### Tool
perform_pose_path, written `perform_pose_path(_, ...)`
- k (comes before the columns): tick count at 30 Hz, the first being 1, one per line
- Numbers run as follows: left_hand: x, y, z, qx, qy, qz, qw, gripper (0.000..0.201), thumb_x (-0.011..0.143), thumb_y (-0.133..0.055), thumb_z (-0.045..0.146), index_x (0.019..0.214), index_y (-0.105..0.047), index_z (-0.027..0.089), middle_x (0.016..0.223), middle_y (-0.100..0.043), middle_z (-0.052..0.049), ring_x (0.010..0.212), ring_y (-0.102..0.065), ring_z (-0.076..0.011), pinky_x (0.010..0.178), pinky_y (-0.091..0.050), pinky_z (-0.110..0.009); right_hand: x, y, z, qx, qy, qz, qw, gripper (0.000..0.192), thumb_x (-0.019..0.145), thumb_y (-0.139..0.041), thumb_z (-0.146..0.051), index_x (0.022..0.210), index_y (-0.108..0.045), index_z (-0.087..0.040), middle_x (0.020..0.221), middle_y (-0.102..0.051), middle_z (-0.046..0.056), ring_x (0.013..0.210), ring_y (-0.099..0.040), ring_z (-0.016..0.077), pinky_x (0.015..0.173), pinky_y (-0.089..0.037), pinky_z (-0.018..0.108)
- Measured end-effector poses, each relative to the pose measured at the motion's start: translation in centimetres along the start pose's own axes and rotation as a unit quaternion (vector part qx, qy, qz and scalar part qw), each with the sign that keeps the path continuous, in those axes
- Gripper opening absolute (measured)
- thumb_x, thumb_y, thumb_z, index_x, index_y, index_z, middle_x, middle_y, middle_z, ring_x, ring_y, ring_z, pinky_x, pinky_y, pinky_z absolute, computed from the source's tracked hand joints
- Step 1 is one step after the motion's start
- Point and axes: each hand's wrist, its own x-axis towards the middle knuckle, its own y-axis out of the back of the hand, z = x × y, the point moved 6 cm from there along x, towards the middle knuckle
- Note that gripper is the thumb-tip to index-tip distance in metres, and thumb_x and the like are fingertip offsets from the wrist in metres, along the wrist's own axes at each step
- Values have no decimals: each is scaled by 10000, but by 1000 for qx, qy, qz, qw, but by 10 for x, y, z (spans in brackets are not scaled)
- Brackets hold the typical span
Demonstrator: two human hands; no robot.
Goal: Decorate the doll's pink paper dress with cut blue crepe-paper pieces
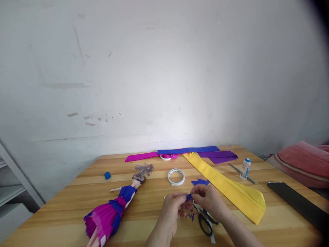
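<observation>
Between my left hand (172, 207) and my right hand (208, 198) is a small piece of blue crepe paper (189, 197), pinched in the fingertips of both. Under and beside my right hand lie black-handled scissors (205, 223), partly hidden by it. Tiny blue paper scraps (191, 216) are scattered below my fingers. Just beyond my hands rests a pile of blue cut paper pieces (200, 182). To the left lies a doll (125, 195) in a magenta and blue paper dress, its hair toward the wall.
A roll of white tape (176, 177) lies mid-table. Farther back are folded strips of blue (187, 150), magenta (141, 157) and purple paper (223, 156). A yellow strip (226, 185) runs along the right, near a glue bottle (245, 168), a grey stick (236, 168) and a black flat object (295, 199).
</observation>
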Motion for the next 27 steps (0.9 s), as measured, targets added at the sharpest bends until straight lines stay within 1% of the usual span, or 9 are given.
perform_pose_path(3,1,0,-2,-17,8,-4,1000,294,622,-639,279,809,-683,57,692,-699,-129,562,-599,-130,438,-316,-174,0,-1,1,6,2,0,1000,64,686,-537,-170,646,-583,-150,570,-535,-27,537,-459,100,499,-329,197)
perform_pose_path(9,3,3,-6,-38,36,9,999,255,637,-623,246,817,-672,71,704,-704,-120,560,-615,-128,415,-303,-159,2,0,2,28,19,-1,999,47,683,-534,-150,662,-575,-156,564,-526,-29,527,-451,98,495,-323,199)
perform_pose_path(14,3,3,-6,-36,37,7,999,228,638,-607,213,812,-663,77,691,-702,-110,562,-620,-128,401,-310,-156,0,-1,3,30,15,0,999,46,684,-520,-150,666,-562,-159,561,-529,-29,522,-459,102,485,-324,199)
perform_pose_path(20,3,2,-6,-12,43,-10,999,234,654,-622,276,776,-653,79,687,-704,-124,546,-620,-128,396,-321,-155,0,-2,1,6,30,5,1000,51,684,-509,-142,668,-553,-162,579,-513,-34,545,-462,99,500,-334,193)
perform_pose_path(27,0,0,-5,21,49,-20,998,204,612,-590,247,720,-639,81,686,-703,-134,548,-628,-153,387,-325,-166,0,-3,0,8,28,1,1000,68,683,-486,-133,684,-547,-165,568,-484,-44,530,-438,94,491,-320,193)
